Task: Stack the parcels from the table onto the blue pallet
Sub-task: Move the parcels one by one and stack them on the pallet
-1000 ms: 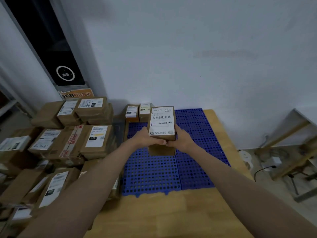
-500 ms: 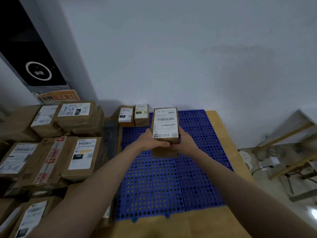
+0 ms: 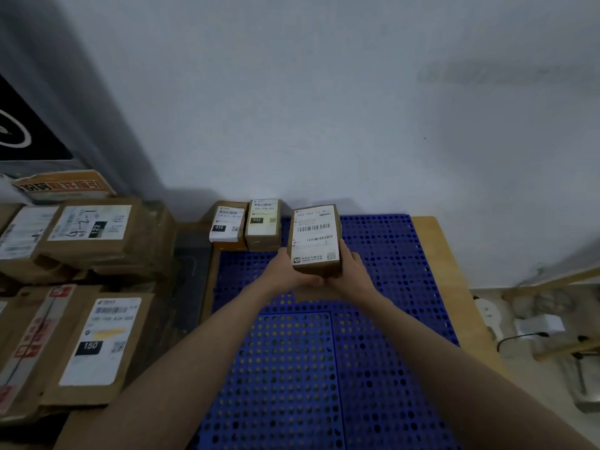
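- The left hand [image 3: 285,271] and the right hand [image 3: 352,271] both hold one small brown cardboard parcel with a white label [image 3: 315,239], one hand on each side, near its bottom end.
- The parcel is up in the air over the far part of the blue plastic pallet with round holes [image 3: 324,368]. It is just to the right of two small brown parcels.
- Those two, the parcel marked 010 [image 3: 227,226] and the parcel marked 032 [image 3: 263,224], sit side by side at the back left of the pallet, by the white wall [image 3: 324,92].
- So I think the job has only just begun: two are placed, one is on its way, and most of the pallet is bare.
- Many bigger brown parcels [image 3: 94,345] still wait in a pile on the left.
- The wooden worktop [image 3: 451,254] peeks out around the pallet.
- The fingertips are hidden behind the parcel. The pile is cut off at the left edge, so I cannot count it.
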### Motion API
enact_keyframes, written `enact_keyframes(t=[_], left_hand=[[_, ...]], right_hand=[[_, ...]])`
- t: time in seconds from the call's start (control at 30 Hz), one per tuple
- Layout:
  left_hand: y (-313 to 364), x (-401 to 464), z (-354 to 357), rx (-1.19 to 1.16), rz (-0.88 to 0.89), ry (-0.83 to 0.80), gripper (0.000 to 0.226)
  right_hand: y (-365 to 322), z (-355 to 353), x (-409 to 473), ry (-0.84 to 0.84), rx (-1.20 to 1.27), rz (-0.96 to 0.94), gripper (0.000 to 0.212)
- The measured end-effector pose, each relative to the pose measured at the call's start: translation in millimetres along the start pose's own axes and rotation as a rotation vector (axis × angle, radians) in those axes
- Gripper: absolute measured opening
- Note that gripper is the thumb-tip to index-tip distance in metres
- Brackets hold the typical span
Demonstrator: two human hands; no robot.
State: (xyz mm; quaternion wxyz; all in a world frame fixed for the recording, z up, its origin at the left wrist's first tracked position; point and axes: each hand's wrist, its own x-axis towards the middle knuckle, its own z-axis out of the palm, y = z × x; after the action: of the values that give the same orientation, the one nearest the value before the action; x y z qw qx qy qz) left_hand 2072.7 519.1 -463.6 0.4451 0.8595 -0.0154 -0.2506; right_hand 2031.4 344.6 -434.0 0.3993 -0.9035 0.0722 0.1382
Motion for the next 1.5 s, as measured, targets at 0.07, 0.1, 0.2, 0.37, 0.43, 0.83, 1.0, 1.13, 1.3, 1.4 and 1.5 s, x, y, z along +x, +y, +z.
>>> enact_keyframes(t=[0.07,0.1,0.2,0.37,0.43,0.83,1.0,1.13,1.3,1.4,1.5], left_hand=[[10.5,11.2,2.1,-0.007,0.023,0.012,0.094],[15.2,16.2,4.0,-0.018,0.031,0.023,0.086],[23.6,35.8,9.6,-0.084,0.025,0.075,0.109],[17.3,54.7,21.6,-0.178,-0.104,0.024,0.164],[18.0,51.2,21.3,-0.147,-0.127,-0.013,0.159],[-4.2,52.6,7.3,0.271,0.028,0.288,0.088],[-0.8,53.4,8.0,0.46,0.025,0.349,0.1],[1.3,59.6,-0.6,0.622,-0.044,0.348,0.095],[5.2,62.0,-7.8,0.727,-0.025,0.348,0.091],[7.3,61.8,-7.6,0.737,-0.028,0.336,0.09],[8.5,60.4,-11.1,0.745,-0.051,0.309,0.093]], right_hand=[[5.9,-4.3,18.3,0.001,0.002,0.006,0.1],[8.3,-6.2,26.9,0.003,0.006,0.01,0.102],[15.8,-8.4,49.5,0.028,-0.017,0.006,0.099],[27.7,-4.5,73.0,0.094,-0.109,-0.058,0.089],[31.3,-0.4,76.0,0.083,-0.205,-0.092,0.088],[19.7,23.0,83.4,0.015,-0.354,-0.083,0.084],[18.7,28.7,91.6,0.011,-0.367,-0.091,0.082],[18.2,33.8,95.5,0.02,-0.392,-0.08,0.079],[16.2,38.2,99.1,0.037,-0.358,-0.061,0.084],[14.0,35.6,99.9,0.028,-0.373,-0.053,0.084],[8.5,26.4,101.1,-0.02,-0.371,-0.028,0.089]])
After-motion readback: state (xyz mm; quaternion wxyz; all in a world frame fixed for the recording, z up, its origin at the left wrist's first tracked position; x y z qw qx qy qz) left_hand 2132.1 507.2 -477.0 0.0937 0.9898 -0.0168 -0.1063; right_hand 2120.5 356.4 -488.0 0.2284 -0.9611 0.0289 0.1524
